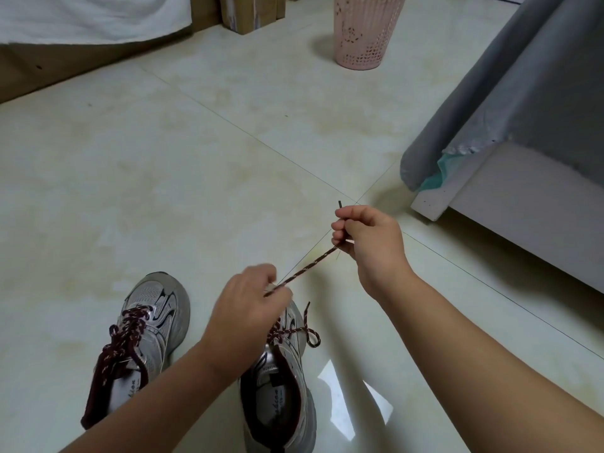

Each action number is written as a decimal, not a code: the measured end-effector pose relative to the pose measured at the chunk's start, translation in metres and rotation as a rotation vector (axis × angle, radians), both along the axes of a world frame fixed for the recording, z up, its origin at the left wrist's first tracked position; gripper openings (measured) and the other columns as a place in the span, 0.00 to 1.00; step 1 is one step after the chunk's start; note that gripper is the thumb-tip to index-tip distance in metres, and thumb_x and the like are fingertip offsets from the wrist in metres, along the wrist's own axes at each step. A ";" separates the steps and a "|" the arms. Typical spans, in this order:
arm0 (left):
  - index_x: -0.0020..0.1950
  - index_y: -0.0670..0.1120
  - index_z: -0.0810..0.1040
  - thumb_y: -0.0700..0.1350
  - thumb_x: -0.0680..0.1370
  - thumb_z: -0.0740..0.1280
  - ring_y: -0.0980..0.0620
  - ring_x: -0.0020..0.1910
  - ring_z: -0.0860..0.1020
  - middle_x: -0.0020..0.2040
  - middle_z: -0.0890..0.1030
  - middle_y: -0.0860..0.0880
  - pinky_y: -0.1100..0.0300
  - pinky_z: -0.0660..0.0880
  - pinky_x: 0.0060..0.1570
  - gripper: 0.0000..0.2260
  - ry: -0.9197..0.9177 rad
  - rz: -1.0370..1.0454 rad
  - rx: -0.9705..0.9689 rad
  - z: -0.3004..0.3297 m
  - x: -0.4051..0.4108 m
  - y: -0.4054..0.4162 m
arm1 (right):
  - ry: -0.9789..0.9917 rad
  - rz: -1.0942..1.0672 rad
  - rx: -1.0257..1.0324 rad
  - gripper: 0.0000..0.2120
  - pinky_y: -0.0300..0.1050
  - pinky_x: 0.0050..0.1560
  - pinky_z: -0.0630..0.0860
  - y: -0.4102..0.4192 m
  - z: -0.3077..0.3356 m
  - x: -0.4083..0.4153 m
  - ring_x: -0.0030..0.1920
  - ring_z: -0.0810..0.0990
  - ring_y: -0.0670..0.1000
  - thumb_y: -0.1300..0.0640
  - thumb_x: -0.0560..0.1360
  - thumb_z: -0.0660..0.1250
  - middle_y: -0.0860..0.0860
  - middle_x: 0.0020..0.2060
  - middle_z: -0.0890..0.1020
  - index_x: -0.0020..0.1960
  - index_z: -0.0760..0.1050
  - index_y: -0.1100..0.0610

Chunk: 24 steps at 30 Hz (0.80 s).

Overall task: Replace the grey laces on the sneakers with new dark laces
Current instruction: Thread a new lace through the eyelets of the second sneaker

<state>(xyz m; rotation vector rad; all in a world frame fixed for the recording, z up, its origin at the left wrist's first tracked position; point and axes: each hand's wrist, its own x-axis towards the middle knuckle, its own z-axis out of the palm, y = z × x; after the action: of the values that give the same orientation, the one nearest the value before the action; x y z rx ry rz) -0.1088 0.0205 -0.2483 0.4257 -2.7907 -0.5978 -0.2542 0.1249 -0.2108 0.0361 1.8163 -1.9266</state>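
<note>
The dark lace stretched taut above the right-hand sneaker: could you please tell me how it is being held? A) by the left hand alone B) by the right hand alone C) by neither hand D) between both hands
D: the right hand grips the dark lace near its tip, and the left hand pinches its lower stretch above the sneaker.
</note>
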 end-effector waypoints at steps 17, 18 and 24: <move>0.32 0.47 0.68 0.53 0.78 0.61 0.51 0.38 0.70 0.36 0.71 0.50 0.59 0.64 0.42 0.16 -0.416 0.054 0.754 0.004 0.000 0.005 | 0.053 -0.014 0.185 0.17 0.39 0.35 0.67 0.009 -0.025 -0.001 0.31 0.67 0.48 0.71 0.74 0.54 0.51 0.33 0.76 0.38 0.75 0.55; 0.34 0.45 0.73 0.54 0.77 0.62 0.52 0.38 0.73 0.36 0.76 0.51 0.62 0.67 0.42 0.16 -0.302 0.100 0.919 0.016 0.004 -0.001 | 0.076 0.007 0.221 0.16 0.39 0.35 0.66 0.012 -0.026 -0.001 0.31 0.67 0.48 0.70 0.74 0.55 0.51 0.33 0.76 0.39 0.75 0.53; 0.32 0.45 0.76 0.43 0.79 0.60 0.54 0.27 0.78 0.30 0.78 0.49 0.63 0.76 0.31 0.16 0.189 0.584 1.192 0.048 0.024 -0.044 | 0.235 0.316 0.356 0.08 0.30 0.31 0.66 0.024 -0.037 0.021 0.29 0.71 0.42 0.65 0.74 0.65 0.51 0.34 0.81 0.47 0.76 0.53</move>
<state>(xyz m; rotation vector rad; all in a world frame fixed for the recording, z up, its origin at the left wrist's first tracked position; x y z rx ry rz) -0.0843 -0.0236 -0.2005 1.2200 -1.6793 -1.9135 -0.2336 0.1493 -0.2475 -0.3518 2.1501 -1.4235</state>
